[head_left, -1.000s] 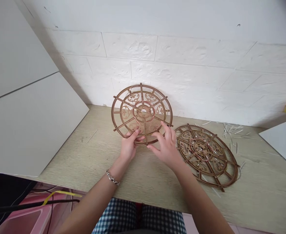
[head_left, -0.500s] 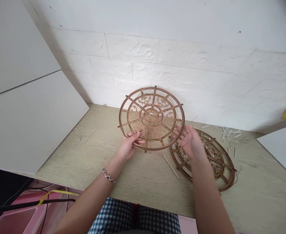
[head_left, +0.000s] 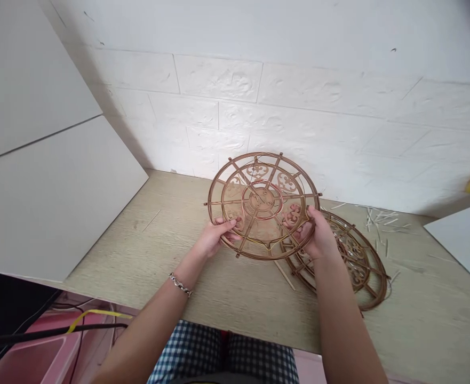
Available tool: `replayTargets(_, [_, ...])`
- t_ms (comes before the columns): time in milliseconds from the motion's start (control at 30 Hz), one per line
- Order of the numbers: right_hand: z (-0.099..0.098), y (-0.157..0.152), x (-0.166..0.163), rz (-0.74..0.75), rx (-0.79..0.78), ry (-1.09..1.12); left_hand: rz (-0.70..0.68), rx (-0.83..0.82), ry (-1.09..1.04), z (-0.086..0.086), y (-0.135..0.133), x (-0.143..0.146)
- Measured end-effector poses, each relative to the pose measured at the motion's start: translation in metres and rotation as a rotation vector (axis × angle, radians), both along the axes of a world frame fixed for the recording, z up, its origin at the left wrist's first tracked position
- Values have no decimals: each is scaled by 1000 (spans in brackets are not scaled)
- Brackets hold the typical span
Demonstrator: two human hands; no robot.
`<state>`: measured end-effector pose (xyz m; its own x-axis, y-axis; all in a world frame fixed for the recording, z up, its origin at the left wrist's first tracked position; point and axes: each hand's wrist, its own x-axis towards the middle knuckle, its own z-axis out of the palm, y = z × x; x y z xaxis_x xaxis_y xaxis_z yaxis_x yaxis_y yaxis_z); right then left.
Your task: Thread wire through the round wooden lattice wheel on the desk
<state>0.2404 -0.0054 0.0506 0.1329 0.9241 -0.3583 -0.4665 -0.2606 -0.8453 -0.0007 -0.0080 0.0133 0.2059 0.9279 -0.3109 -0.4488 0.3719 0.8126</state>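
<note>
I hold up a round brown openwork frame with spokes, scroll-shaped ornaments and thin wires looped around its centre and rings. My left hand pinches its lower left rim, thumb on the near side. On the right rim, my right hand is closed, with the thumb in front and fingers behind the openwork. A second round brown frame of similar make lies on the table beneath my right hand and forearm, which hide part of it.
Thin pale strips are scattered at the back right of the wooden table. One longer pale stick lies beside the second frame. A white brick-patterned wall stands behind, a white panel at left. Below left is a pink bin.
The held frame has shifted right and slightly down, and turned a little. My right hand, open at its edge before, has closed on the rim.
</note>
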Motion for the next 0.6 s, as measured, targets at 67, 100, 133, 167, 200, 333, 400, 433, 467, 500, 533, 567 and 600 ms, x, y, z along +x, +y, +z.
replayTargets(67, [0,0,-3,-26,-3,5,12,10,-5,-1,0,0])
replayTargets(100, [-1,0,-5,-29,1,13,30,14,-15,-1,0,-1])
replayTargets(133, [-2,0,-7,-28,12,23,48,18,-30,-1,1,-2])
replayTargets(167, [-3,0,-8,-22,30,33,66,22,-47,-1,1,-3])
replayTargets(200, [-4,0,-10,-16,50,43,78,28,-68,-1,1,-5])
replayTargets(333, [-6,-1,-18,-47,83,96,84,105,-150,1,0,-10])
replayTargets(400, [-5,-3,-23,-87,106,128,78,162,-155,0,-3,-9])
replayTargets(433, [-5,-4,-25,-102,136,141,62,181,-145,-1,-5,-8])
replayTargets(467, [-5,-4,-27,-112,173,152,35,190,-135,-2,-7,-6])
replayTargets(500, [-5,-5,-30,-118,208,164,4,193,-128,-4,-8,-4])
replayTargets(533, [-6,-6,-32,-120,234,177,-25,195,-123,-6,-10,-2])
replayTargets(567, [-7,-6,-33,-122,246,191,-48,203,-121,-9,-11,0])
replayTargets(600, [-7,-6,-35,-125,244,206,-62,221,-116,-12,-12,1])
